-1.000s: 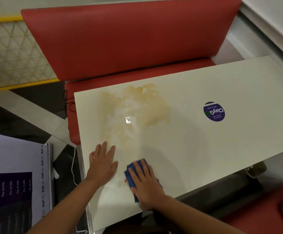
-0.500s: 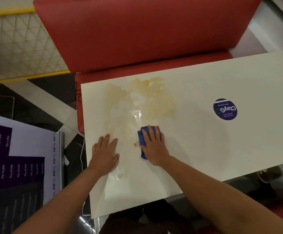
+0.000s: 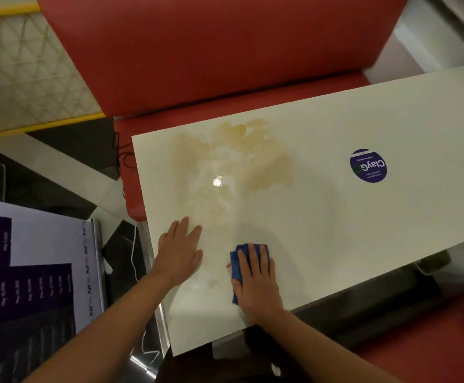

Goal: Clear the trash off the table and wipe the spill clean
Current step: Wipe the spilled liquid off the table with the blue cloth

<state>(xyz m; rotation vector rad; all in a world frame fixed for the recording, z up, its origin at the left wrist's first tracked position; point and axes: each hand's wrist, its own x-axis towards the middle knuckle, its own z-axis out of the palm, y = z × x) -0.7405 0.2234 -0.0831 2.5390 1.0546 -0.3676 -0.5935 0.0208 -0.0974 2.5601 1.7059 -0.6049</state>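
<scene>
A pale brown spill [image 3: 241,158] spreads over the left far part of the white table [image 3: 391,217], with a wet sheen trailing toward the near edge. My right hand [image 3: 255,280] presses flat on a blue cloth [image 3: 236,261] near the table's front edge, below the spill. The cloth shows only at the fingers and along the hand's left side. My left hand [image 3: 179,252] lies flat on the table by its left edge, fingers apart, holding nothing. A small brown drip mark [image 3: 214,284] sits between the two hands.
A round blue sticker [image 3: 368,165] is on the table's right half. A red bench seat and backrest [image 3: 211,51] stand behind the table. A white and purple sign board [image 3: 31,266] stands at the left, with a white cable [image 3: 134,250] beside it.
My right hand slid the blue cloth up to the spill's lower edge, then pulled it back toward the near edge. My left hand stayed flat in place.
</scene>
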